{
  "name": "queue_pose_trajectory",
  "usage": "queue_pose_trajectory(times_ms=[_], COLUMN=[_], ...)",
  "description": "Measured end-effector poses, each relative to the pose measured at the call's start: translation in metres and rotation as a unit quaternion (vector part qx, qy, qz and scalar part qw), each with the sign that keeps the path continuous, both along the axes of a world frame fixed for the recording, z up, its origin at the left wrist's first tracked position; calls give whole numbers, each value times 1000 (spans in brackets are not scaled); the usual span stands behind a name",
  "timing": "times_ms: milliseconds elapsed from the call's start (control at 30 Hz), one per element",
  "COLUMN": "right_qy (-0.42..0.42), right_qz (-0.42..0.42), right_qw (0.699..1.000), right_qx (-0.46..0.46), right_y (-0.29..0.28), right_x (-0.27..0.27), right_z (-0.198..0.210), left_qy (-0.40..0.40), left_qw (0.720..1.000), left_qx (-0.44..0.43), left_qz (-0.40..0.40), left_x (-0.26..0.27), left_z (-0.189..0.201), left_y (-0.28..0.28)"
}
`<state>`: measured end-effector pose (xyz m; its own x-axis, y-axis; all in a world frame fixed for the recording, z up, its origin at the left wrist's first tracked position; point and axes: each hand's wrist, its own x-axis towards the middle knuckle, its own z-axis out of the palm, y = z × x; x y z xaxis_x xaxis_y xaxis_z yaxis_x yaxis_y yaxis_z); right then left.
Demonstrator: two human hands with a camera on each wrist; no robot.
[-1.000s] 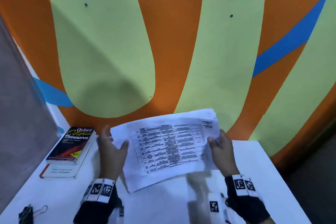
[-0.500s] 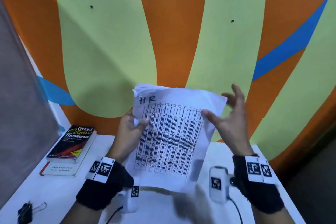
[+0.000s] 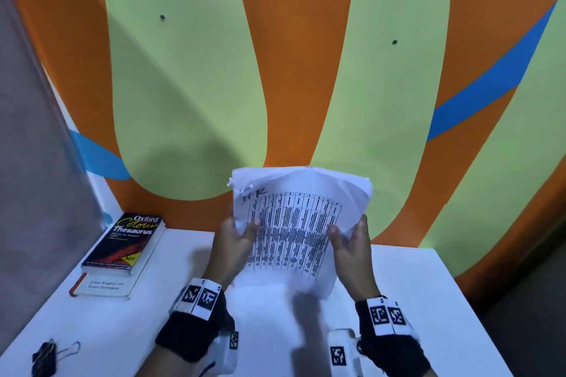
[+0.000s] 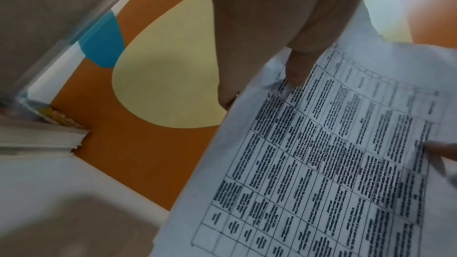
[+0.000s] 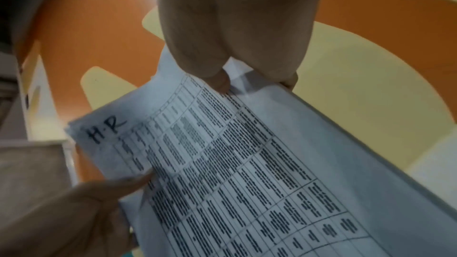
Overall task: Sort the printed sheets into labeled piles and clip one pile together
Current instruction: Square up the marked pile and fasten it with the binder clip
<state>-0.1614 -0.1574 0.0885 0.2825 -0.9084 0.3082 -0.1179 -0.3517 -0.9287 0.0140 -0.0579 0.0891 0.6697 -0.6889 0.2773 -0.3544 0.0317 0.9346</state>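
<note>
The sheets (image 3: 294, 232) pinched between the left hand (image 3: 235, 242) and the right hand (image 3: 352, 246) are thin matt white paper, slightly creased, with a frayed top corner above the left hand; black print and a handwritten ink mark sit on the top sheet. The desk (image 3: 428, 291) under the hands is smooth white with a faint sheen. Left of the left hand, the upper book (image 3: 125, 243) has a glossy black cover, while the lower book (image 3: 102, 285) shows a matt pale cover. Nearer the person on that side, the clip (image 3: 46, 356) has a black body and shiny wire handles. Black cloth bands (image 3: 193, 337) wrap both wrists. The wall (image 3: 306, 70) behind the hands is matt painted.
</note>
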Motion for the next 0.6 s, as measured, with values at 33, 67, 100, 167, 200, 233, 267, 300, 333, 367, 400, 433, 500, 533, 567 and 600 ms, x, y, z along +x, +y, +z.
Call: queue_pose_trajectory(times_ms=[33,67,100,167,200,233,267,300,333,367,400,433,500,533,567,600], right_qy=[2,1,-1,-3,-7,-10,-11,-10,-9,-7,-6,-7,-8,-4,2,7], right_qz=[-1,-2,-5,2,11,18,26,36,42,42,39,39,39,41,41,41], right_qw=[1000,1000,1000,1000,1000,1000,999,999,999,999,999,999,999,999,999,999], right_qx=[0,-5,-14,-17,-6,8,21,30,32,29,22,15,5,-1,-5,-13], right_y=[-2,-3,-3,-2,-1,-1,-2,-2,-2,-4,-7,-10,-17,-20,-22,-23], right_x=[1,1,2,2,1,0,-1,-3,-6,-8,-11,-13,-15,-15,-14,-12], right_z=[-2,-2,-1,-1,-3,-6,-9,-11,-11,-10,-9,-7,-1,1,3,4], left_qy=[-2,-3,2,13,12,8,13,27,46,63,66,57,40,36,36,33], left_qw=[1000,1000,1000,1000,1000,999,998,997,996,995,995,996,998,998,999,999], left_qx=[0,-12,-21,-14,11,41,62,67,68,70,67,62,47,37,11,-11], left_qz=[6,8,11,10,10,10,3,-10,-17,-22,-18,-18,-23,-31,-34,-34], left_x=[1,1,3,4,3,1,-1,-4,-4,-4,-2,0,4,5,1,-1], left_z=[-1,2,2,-1,-4,-5,-9,-10,-11,-10,-9,-6,-1,0,7,10], left_y=[-1,-1,-3,-4,-2,-1,0,2,3,3,2,2,3,2,1,-2])
